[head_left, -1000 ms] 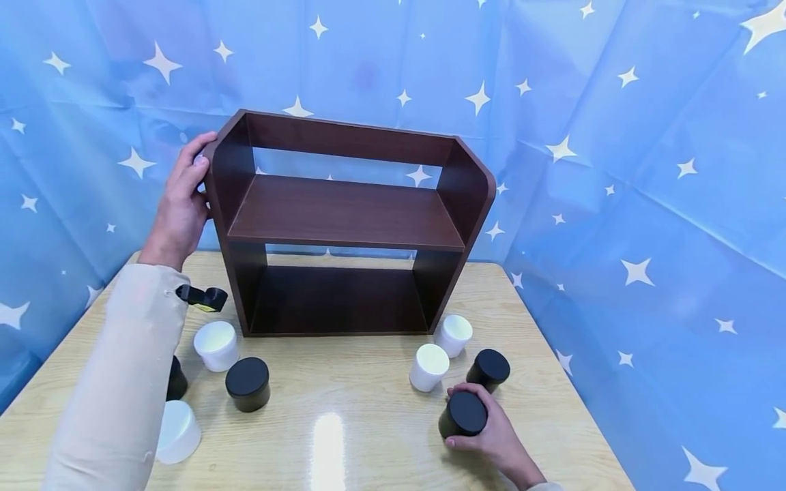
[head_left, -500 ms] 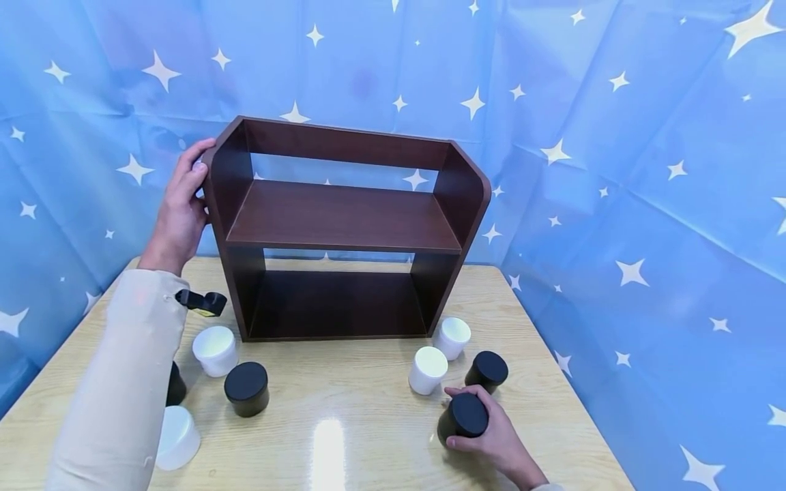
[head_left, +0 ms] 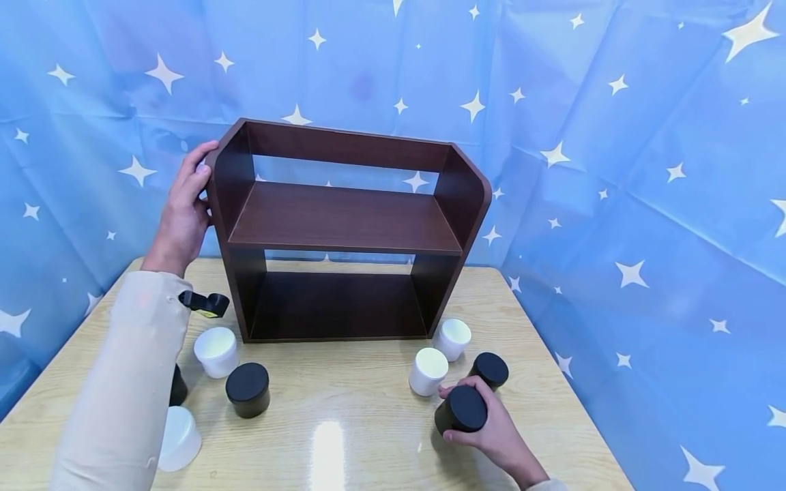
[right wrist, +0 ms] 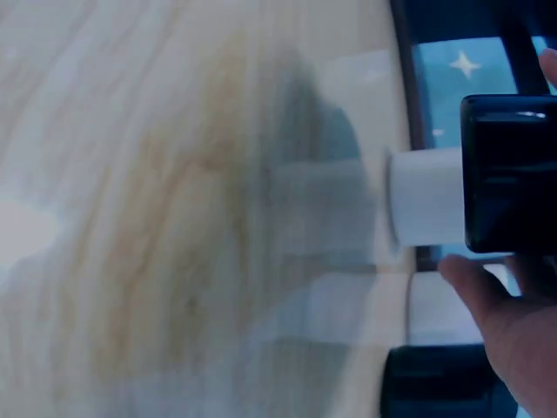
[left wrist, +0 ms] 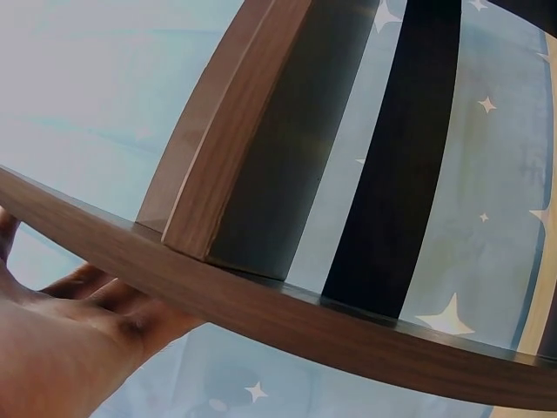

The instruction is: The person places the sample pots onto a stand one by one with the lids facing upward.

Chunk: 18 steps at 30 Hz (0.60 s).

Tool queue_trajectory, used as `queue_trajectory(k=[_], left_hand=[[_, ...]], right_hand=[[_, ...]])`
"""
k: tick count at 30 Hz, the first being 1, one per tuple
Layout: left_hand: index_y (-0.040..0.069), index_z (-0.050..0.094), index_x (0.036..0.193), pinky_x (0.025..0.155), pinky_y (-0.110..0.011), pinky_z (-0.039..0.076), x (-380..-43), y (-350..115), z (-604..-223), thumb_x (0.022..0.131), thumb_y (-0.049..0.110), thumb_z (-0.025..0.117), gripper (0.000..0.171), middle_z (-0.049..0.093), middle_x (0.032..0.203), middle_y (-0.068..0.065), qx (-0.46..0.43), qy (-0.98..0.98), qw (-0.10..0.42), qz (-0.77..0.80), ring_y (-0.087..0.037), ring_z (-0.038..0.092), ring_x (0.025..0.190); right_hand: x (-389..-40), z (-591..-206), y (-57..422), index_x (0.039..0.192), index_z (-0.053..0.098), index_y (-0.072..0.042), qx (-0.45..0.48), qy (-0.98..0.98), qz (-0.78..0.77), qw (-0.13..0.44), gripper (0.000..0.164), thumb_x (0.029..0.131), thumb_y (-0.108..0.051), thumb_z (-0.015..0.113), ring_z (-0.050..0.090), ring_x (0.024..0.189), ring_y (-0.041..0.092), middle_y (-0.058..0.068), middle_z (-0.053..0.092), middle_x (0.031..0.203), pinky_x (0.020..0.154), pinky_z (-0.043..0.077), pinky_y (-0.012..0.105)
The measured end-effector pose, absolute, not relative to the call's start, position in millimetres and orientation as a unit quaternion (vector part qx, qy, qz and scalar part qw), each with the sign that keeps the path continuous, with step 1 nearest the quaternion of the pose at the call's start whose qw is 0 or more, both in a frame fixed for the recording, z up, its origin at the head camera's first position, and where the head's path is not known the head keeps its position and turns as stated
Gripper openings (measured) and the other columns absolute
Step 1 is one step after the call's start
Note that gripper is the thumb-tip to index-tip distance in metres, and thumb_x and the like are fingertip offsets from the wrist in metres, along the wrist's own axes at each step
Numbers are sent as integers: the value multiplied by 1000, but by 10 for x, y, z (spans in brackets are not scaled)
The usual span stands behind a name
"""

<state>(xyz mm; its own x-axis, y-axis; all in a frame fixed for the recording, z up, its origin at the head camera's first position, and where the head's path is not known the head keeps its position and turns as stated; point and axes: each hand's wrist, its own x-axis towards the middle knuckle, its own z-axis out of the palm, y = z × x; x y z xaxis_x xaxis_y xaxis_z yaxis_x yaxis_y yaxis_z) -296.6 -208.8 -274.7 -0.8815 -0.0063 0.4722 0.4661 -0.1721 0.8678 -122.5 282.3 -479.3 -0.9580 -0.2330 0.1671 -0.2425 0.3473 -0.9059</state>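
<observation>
My left hand [head_left: 183, 211] is at the upper left side panel of a dark brown two-tier shelf [head_left: 350, 215]. In the left wrist view, its fingers [left wrist: 157, 318] lie against the panel's outer face. At the lower right, my right hand [head_left: 491, 429] grips a black lidded jar [head_left: 467, 409], fingers on the far side and thumb on the near side. In the right wrist view, a gap shows between that held jar [right wrist: 513, 174] and the tabletop. Another black jar [head_left: 490, 369] stands just behind it, and two white jars [head_left: 428, 372] stand to its left and behind.
On the left of the wooden table [head_left: 331, 382] are two white jars [head_left: 217, 351] and a black jar [head_left: 248, 389]. Another black jar [head_left: 178, 387] is partly hidden by the left sleeve [head_left: 117, 395]. Blue star-patterned cloth [head_left: 614, 170] hangs behind and to the right.
My right hand has lifted the black jar slightly and brought it a little to the left. The left hand keeps its place on the shelf, and the other jars stand still.
</observation>
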Motion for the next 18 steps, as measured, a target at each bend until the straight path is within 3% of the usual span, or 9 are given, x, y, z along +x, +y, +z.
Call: queue_trajectory(k=[4,10,18], left_hand=[[32,41,151,97,-43,29,-2970,-2087,-2751,105,41,42,47,37,148,4,-184,-622,159,-744,-20,40,126],[33,40,151,95,-44,30,-2967,-2090,-2756,105,41,41,47,37,147,4,-181,-624,159,-743,-20,41,123],[35,39,152,96,-44,31,-2967,-2086,-2746,104,44,41,48,35,151,3,-175,-637,160,-734,-22,38,126]], right_hand=[[-1231,-4720,2792,114,53,-6,160,-821,548,14,62,64,-2,90,69,113,14,24,70,117,101,37,9],[-1254,-4604,2747,114,53,-5,173,-813,555,14,60,66,-1,90,71,102,14,4,73,109,99,41,15],[-1301,-4414,2708,114,50,-5,154,-822,547,15,61,67,-2,89,67,100,9,8,71,106,95,44,18]])
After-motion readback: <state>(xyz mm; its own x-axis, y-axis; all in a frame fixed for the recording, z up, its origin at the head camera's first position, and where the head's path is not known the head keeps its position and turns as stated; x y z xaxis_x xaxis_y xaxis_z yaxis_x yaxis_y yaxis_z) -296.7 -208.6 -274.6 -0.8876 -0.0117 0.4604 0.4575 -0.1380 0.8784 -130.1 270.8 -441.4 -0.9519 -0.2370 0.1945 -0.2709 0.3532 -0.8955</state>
